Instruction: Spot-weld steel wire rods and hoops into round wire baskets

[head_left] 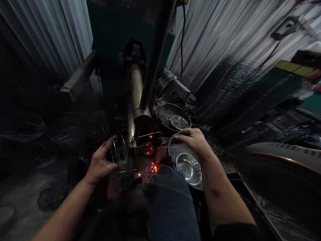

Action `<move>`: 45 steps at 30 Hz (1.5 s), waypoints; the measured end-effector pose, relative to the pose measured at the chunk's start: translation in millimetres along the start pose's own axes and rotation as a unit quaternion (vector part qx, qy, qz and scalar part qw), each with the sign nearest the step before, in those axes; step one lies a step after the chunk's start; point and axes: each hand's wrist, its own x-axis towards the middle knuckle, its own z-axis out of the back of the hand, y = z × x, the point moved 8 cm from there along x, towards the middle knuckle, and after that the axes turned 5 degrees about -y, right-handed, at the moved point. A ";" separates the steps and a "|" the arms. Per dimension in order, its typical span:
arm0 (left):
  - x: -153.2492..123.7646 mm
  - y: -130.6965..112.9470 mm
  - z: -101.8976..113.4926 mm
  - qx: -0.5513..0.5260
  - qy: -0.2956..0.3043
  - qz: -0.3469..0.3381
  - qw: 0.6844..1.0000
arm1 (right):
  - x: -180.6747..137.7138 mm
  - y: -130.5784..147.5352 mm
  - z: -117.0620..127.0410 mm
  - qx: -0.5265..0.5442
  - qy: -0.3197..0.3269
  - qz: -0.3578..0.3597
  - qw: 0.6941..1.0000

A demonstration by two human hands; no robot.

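Over the lap, the left hand [100, 164] grips one wire cage [120, 154]; the right hand [192, 140] pinches one thin wire [165, 138] above one steel bowl [188, 168].

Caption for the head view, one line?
Left hand grips a wire cage near sparks; right hand sits above a steel bowl.

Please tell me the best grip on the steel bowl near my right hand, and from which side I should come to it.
Probably grip the rim of the steel bowl from above, with the right hand coming from the far side, where it already is. The bowl sits open side up inside a wider round metal dish, so its rim seems the easiest part to reach.
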 end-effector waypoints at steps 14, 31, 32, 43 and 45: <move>4.0 1.2 -0.6 -0.005 -0.011 0.012 1.000 | 3.1 30.3 -93.5 0.223 0.140 -0.009 0.965; 13.1 12.0 -4.9 -0.027 -0.009 0.030 0.999 | 16.0 33.0 -93.4 0.218 0.115 0.039 0.968; 13.3 13.5 -5.7 -0.032 -0.007 0.030 0.999 | 16.4 32.4 -93.2 0.219 0.115 0.037 0.968; 19.8 20.8 -13.1 -0.083 0.007 0.088 0.993 | 22.4 31.0 -92.6 0.215 0.112 0.024 0.970; 19.7 20.4 -13.1 -0.086 0.007 0.097 0.992 | 23.3 31.2 -92.4 0.221 0.109 0.026 0.969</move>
